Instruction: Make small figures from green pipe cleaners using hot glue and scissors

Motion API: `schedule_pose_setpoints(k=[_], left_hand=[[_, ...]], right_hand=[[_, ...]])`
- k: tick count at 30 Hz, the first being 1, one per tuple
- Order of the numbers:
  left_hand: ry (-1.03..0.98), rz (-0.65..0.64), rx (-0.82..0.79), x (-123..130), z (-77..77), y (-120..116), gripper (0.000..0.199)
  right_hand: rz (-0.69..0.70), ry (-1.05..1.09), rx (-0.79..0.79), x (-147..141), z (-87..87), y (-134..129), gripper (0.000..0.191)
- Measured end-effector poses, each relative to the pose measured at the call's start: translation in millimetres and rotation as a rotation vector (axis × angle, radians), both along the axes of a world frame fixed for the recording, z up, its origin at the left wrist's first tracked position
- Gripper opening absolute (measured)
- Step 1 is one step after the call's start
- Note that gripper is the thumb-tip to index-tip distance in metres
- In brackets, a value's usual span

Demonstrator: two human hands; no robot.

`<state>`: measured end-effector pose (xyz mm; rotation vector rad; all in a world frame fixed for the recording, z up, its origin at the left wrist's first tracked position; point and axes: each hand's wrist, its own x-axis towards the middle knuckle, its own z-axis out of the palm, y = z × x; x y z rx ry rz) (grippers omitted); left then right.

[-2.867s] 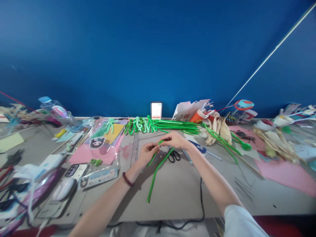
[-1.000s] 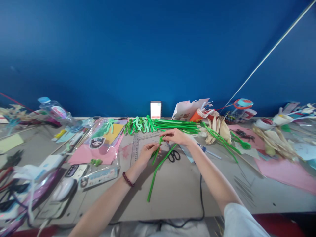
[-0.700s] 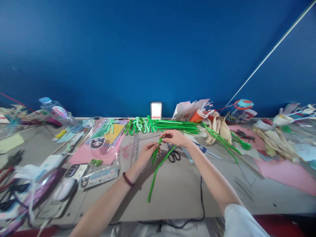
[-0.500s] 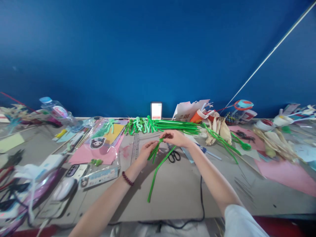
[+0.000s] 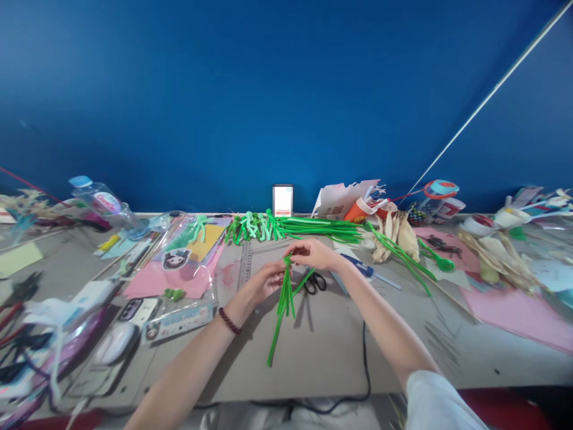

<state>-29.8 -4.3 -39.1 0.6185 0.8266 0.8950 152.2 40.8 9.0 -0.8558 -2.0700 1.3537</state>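
Note:
A bundle of green pipe cleaners [image 5: 286, 292] hangs over the middle of the desk, joined at its upper end, with loose strands pointing down. My right hand [image 5: 313, 254] pinches it at that joined end. From the left, my left hand [image 5: 267, 279] meets the bundle just below the top with curled fingers, partly hidden behind the strands. Beneath it on the desk lies a long, bent green pipe cleaner [image 5: 274, 343], part of its length covered by the bundle. Black-handled scissors [image 5: 316, 283] rest just behind, close to my right wrist.
Along the wall lie a row of green pipe cleaners [image 5: 320, 229] and a phone [image 5: 283, 200] standing upright. A clear ruler [image 5: 246, 263], pink paper [image 5: 147, 280] and a water bottle [image 5: 107, 203] are leftward. Corn husks [image 5: 407, 239] and orange paper cups [image 5: 357, 211] sit rightward.
The bundle has turned from slanting left along my left hand to hanging nearly straight down, its strands now in front of the left fingers. Both hands have shifted slightly.

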Motion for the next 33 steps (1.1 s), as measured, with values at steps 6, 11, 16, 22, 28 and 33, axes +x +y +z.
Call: schedule_pose_setpoints(k=[6,11,16,22,28,33], left_hand=[[0.014,-0.010,0.023,-0.5,2.7,-2.6,0.019],[0.019,0.018,-0.001,0.8,0.5,-2.1,0.019],[0.000,0.073,-0.013,2.2,-8.5,1.1,0.019],[-0.012,0.099,-0.020,2.0,-12.7,2.1,0.018],[0.013,0.116,-0.042,2.2,-13.6,2.6,0.016],[0.027,0.149,-0.057,4.4,-13.8,2.1,0.014]], right_hand=[[-0.007,0.002,0.010,-3.7,4.5,-5.9,0.019],[-0.020,-0.015,0.004,-8.0,5.2,-8.8,0.019],[-0.033,0.005,-0.001,-10.0,3.6,-8.8,0.018],[-0.031,0.021,0.022,-10.6,1.1,-8.1,0.019],[-0.056,-0.045,0.213,-12.4,6.8,-11.4,0.016],[-0.050,-0.088,0.305,-12.6,12.1,-14.4,0.017]])
